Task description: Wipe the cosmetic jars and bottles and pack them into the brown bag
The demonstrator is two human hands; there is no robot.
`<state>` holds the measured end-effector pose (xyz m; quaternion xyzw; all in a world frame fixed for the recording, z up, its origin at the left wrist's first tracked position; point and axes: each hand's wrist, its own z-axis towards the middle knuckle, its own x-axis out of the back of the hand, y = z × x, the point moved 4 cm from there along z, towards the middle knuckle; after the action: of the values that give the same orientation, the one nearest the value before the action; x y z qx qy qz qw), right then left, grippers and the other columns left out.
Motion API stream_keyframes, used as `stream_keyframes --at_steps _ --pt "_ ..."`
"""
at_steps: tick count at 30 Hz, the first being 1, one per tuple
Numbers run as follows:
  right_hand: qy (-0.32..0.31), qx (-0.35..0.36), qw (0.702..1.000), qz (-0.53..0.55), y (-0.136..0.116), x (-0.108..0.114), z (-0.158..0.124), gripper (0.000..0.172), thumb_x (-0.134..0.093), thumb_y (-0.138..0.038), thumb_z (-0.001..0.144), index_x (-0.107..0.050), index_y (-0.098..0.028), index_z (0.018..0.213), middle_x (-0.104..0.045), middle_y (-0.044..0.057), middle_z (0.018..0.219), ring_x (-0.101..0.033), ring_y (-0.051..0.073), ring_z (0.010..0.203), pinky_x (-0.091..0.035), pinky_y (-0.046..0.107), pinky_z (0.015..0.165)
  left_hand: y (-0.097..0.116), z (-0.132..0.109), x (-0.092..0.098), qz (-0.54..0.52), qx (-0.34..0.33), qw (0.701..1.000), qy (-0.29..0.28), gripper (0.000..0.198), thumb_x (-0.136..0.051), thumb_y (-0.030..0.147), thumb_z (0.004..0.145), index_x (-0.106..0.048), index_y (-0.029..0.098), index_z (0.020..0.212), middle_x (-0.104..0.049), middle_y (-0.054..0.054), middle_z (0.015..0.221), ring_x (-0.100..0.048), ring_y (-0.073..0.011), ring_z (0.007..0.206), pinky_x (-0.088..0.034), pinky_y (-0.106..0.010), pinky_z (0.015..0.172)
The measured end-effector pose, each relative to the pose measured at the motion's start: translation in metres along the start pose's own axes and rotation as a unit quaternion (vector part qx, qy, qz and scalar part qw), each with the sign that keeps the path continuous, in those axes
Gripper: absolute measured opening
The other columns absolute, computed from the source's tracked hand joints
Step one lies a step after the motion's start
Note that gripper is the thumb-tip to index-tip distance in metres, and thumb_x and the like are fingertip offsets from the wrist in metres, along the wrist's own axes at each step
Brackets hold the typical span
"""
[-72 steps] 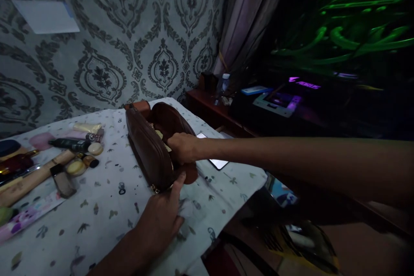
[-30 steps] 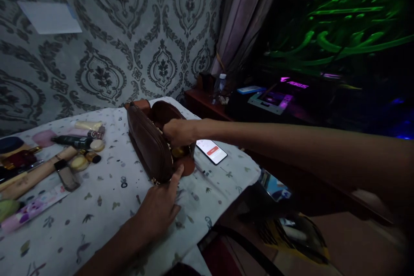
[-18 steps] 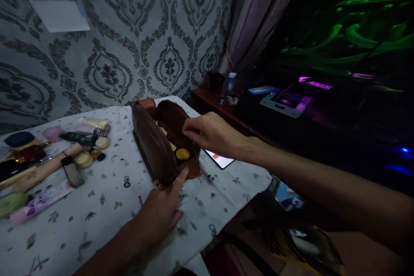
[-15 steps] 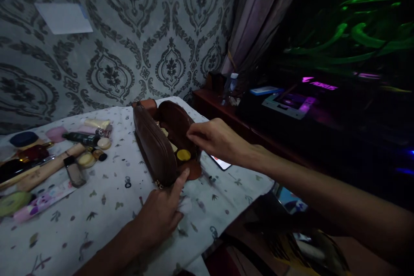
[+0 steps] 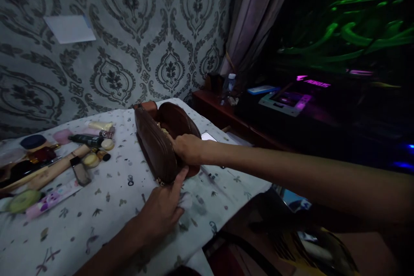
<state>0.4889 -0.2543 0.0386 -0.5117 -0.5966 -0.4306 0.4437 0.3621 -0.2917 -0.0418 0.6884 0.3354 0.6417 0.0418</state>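
A brown makeup bag (image 5: pixel 152 146) stands unzipped on the patterned tablecloth (image 5: pixel 110 233). Its near end flap is folded down, and pale items show inside. My left hand (image 5: pixel 161 207) is at the bag's near end, index finger stretched onto the flap and the other fingers curled by the corner. A crumpled white patch lies beside its thumb; I cannot tell what it is. My right hand (image 5: pixel 189 148) reaches into the bag's mouth from the right, fingers bent together. What those fingers hold, if anything, is hidden.
Left of the bag lie several cosmetics: a pink-and-white tube (image 5: pixel 53 198), a green round case (image 5: pixel 24 200), a small bottle (image 5: pixel 79 171) and a dark blue lid (image 5: pixel 33 141). A lit phone (image 5: pixel 208 136) lies behind my right forearm. A dark computer case glows at right.
My right hand has moved left and down from above the bag's right side into its opening. It covers the yellow round item seen inside before. My left hand stays on the flap.
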Motion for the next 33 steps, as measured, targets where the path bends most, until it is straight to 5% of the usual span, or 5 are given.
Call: stream_keyframes --at_steps 5,13,19,26,33 --pt "-0.090 -0.023 0.995 0.042 0.000 0.000 0.008 0.045 -0.063 -0.016 0.082 -0.054 -0.011 0.126 -0.073 0.017 0.103 -0.071 0.029 0.100 -0.055 0.030 0.077 0.003 -0.002 0.004 0.011 0.018 1.000 -0.008 0.091 -0.050 0.010 0.077 -0.002 0.020 0.153 -0.067 -0.009 0.105 -0.064 -0.0263 0.096 -0.049 -0.039 0.086" --pt "-0.063 -0.012 0.993 0.101 0.001 -0.001 0.011 0.080 -0.072 -0.019 0.071 -0.036 -0.009 0.142 -0.068 0.018 0.119 -0.070 0.031 0.104 -0.056 0.030 0.075 0.002 -0.001 0.004 -0.011 -0.009 1.000 0.009 0.092 -0.050 0.008 0.075 -0.003 0.022 0.153 -0.067 -0.008 0.102 -0.065 -0.0275 0.096 -0.049 -0.042 0.087" --pt "-0.073 0.005 0.992 0.101 0.000 -0.009 0.013 0.044 -0.063 -0.018 0.079 -0.059 -0.011 0.122 -0.072 0.017 0.110 -0.070 0.030 0.102 -0.054 0.029 0.074 0.000 -0.001 0.001 -0.021 -0.026 0.999 0.031 0.092 -0.051 0.008 0.076 -0.002 0.022 0.153 -0.066 -0.008 0.103 -0.063 -0.0270 0.098 -0.049 -0.042 0.088" --pt "-0.084 0.030 0.995 0.049 -0.003 0.028 -0.019 0.024 -0.058 -0.018 0.086 -0.069 -0.009 0.105 -0.073 0.016 0.100 -0.071 0.025 0.086 -0.048 0.026 0.065 -0.003 -0.004 0.007 -0.006 0.002 1.000 0.027 0.094 -0.052 0.008 0.076 -0.002 0.026 0.154 -0.065 -0.003 0.091 -0.065 -0.0229 0.083 -0.049 -0.035 0.080" --pt "0.117 0.012 0.979 0.167 0.015 0.028 -0.074 0.021 -0.051 -0.018 0.093 -0.071 -0.013 0.099 -0.073 0.009 0.085 -0.066 0.016 0.076 -0.043 0.023 0.069 -0.004 -0.009 0.016 0.032 0.001 0.999 0.028 0.091 -0.049 0.009 0.076 -0.004 0.023 0.154 -0.067 -0.003 0.087 -0.064 -0.0216 0.077 -0.048 -0.031 0.074"
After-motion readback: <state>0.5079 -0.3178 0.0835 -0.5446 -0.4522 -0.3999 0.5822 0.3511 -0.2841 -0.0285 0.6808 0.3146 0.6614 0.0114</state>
